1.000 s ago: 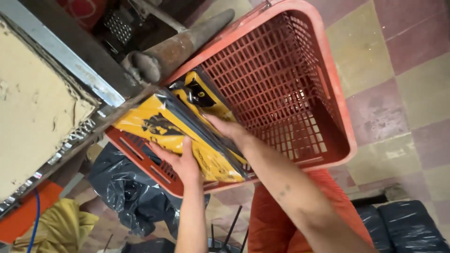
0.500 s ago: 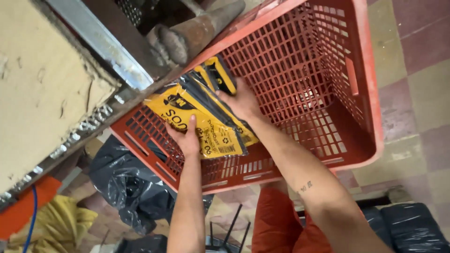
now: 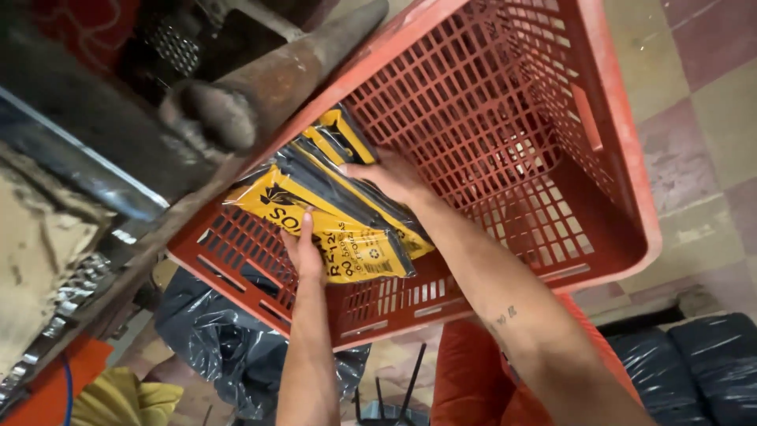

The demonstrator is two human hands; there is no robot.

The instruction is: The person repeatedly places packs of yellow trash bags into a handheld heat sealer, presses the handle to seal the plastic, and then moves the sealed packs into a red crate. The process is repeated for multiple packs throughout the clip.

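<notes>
**Lowering yellow packets into a red crate**

Pressing down on a bundle of yellow-and-black plastic packets (image 3: 339, 213), both hands are seen inside the red lattice crate (image 3: 505, 150). The left hand (image 3: 303, 248) is laid against the bundle's near edge, fingers curled around it from below; the right hand (image 3: 394, 177) is spread flat over the far side, palm on the film. The bundle lies in the crate's left corner, resting on the floor grid. Judged by the glossy wrap, the packets are light, soft and slippery, likely to slide apart unless gripped at both ends. One bundle is counted, seemingly of two or three packets; the exact number cannot be told. One crate is seen, and one rusty pipe (image 3: 268, 87) beside it.
</notes>
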